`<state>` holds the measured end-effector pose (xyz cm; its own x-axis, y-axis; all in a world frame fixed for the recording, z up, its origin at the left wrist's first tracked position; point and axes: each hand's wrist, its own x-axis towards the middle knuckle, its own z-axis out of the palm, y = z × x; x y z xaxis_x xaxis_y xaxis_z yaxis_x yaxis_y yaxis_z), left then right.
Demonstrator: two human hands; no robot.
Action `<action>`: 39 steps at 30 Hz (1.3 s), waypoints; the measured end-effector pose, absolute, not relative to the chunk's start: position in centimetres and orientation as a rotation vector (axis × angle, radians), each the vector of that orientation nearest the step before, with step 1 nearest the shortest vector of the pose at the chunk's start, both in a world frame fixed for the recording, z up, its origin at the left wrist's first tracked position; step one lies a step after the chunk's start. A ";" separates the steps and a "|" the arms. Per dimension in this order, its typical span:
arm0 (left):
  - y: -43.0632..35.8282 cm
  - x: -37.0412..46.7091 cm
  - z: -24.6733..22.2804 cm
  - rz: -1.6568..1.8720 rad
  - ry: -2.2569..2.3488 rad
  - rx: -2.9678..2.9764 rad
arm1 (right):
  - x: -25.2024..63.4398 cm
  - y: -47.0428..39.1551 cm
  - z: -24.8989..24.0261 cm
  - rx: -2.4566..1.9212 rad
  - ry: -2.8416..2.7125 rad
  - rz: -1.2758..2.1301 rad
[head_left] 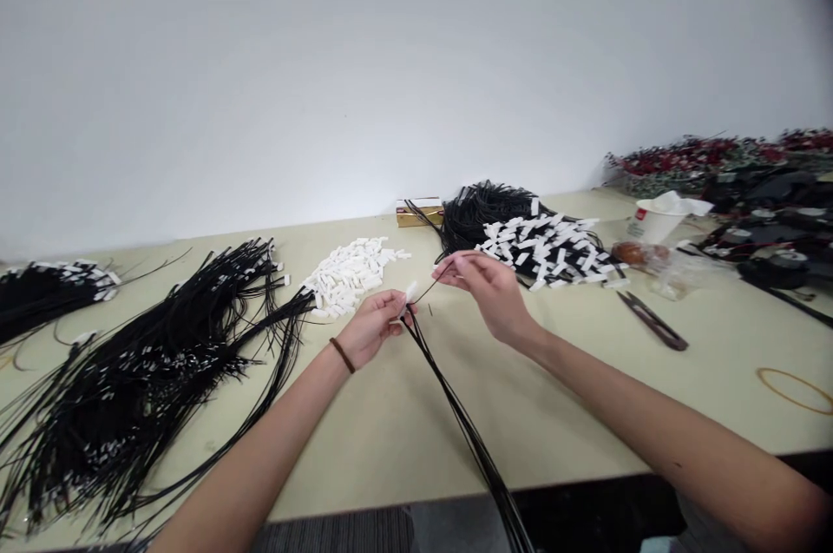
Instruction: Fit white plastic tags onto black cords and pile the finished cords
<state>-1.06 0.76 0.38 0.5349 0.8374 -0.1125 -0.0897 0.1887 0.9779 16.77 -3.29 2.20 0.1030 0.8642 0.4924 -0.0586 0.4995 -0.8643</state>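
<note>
While the left hand [376, 327] grips a white piece [410, 292], the right hand [489, 288] pinches a wire [426, 290]. It slants down-left between them.

Here's the pale table [377, 423], and it's busy! On the left sprawls a big spread of black wires [143, 414], running right up to a heap of small white pieces [348, 275]. At the back, a gold box [408, 220] beside a black bundle [488, 207]. Over to the right: snips [652, 320] lying aslant, a yellow ring [794, 391], a paper cup [656, 228], and a red tangle [709, 155], perhaps wiring, too blurred to tell.
</note>
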 end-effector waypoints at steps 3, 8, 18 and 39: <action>0.8 -1.1 0.3 0.772 0.790 1.199 | 18.7 -2.1 2.7 -0.724 -0.987 0.935; 0.9 -1.0 0.0 0.838 0.797 1.137 | 23.1 0.0 3.0 -0.756 -0.721 0.695; 1.4 -1.0 -0.5 0.922 0.793 1.034 | 18.9 -2.4 0.9 -1.027 -1.734 -0.285; 1.4 -1.1 -0.5 0.900 0.764 1.083 | 17.5 -2.6 -1.1 -0.966 -1.931 -0.708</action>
<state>-1.06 1.44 -0.52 0.4402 0.8939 -0.0845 -0.2291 0.2028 0.9520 17.53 -2.63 -1.08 -0.3482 0.3567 0.8669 0.8324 0.5430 0.1110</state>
